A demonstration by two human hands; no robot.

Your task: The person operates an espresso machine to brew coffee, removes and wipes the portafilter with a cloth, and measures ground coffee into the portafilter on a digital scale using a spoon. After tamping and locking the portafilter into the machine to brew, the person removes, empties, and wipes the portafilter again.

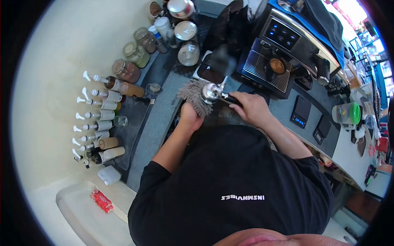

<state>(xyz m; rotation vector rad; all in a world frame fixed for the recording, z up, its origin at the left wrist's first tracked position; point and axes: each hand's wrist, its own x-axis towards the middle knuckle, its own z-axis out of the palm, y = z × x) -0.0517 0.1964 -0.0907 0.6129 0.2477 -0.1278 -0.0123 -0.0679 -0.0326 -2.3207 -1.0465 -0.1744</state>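
Observation:
My right hand grips the black handle of a portafilter, whose metal basket end points left. My left hand is closed around a grey, shaggy microfibre cloth, which lies against the portafilter's metal head. The fingers of the left hand are partly hidden by the cloth. Just beyond the hands sits a rectangular metal-rimmed container with a dark inside. To the upper right stands an espresso machine with lit blue buttons; a cup of coffee rests on its drip tray.
Several pump bottles line the wall on the left, with lidded jars farther back. A digital scale lies on the right counter, near a green-lidded tub. A white basin is at lower left.

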